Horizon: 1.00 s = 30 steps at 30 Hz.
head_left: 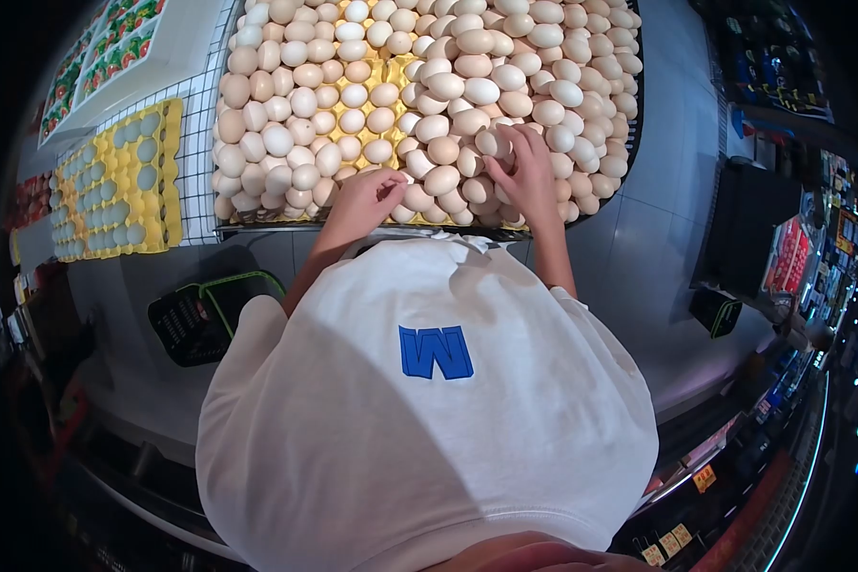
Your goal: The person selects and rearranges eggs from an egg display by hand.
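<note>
Rows of brown and cream eggs (477,67) fill a wide display, piled high on the right and set in yellow trays (377,71) near the middle. Over the front edge of the eggs is my left hand (372,198), its fingers curled together beside the pile; whether anything is between them is too small to tell. My right hand (524,167) reaches onto the pile, thumb and fingers around a pale egg (492,143) that touches its neighbours.
On the left, a yellow tray of greenish eggs (114,186) lies by a white wire grid (197,153). A black basket with a green rim (193,324) stands on the floor at the lower left. Boxes with green and red packaging (100,62) are at the upper left.
</note>
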Each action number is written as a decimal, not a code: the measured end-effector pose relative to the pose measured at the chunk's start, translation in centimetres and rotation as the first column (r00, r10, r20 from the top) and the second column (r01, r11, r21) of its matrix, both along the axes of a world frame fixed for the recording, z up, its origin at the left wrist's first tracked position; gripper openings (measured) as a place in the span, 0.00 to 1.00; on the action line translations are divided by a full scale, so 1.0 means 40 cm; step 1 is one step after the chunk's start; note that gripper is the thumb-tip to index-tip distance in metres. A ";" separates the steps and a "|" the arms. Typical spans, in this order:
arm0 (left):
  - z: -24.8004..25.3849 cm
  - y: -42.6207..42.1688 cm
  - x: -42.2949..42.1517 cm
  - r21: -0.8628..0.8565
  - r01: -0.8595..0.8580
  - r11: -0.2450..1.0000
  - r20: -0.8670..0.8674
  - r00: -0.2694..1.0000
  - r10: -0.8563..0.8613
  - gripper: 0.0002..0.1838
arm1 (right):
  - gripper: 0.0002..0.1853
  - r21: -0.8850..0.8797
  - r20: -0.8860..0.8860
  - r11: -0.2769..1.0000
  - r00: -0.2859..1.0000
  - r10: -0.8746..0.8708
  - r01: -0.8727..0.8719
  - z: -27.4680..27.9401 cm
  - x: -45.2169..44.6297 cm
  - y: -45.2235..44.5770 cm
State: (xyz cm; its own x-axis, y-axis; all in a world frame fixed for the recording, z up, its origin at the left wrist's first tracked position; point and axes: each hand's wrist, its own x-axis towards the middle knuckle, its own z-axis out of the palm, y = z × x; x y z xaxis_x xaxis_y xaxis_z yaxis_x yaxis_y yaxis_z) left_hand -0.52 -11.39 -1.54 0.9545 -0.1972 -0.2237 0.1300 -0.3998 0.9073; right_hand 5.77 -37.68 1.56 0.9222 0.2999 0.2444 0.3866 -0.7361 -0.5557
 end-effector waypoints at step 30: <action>0.041 0.064 0.015 -0.066 0.242 0.968 0.048 0.970 -0.239 0.08 | 0.23 -0.053 0.023 0.977 0.979 -0.203 0.204 0.024 0.102 0.037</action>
State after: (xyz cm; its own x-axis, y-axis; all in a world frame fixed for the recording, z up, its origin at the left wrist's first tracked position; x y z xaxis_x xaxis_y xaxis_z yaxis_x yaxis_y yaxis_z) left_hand 0.07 -8.82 0.09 0.8847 -0.4364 -0.1637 0.0012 -0.3490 0.9371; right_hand 9.84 -36.20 2.52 0.9611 0.1194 0.2492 0.2344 -0.8298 -0.5065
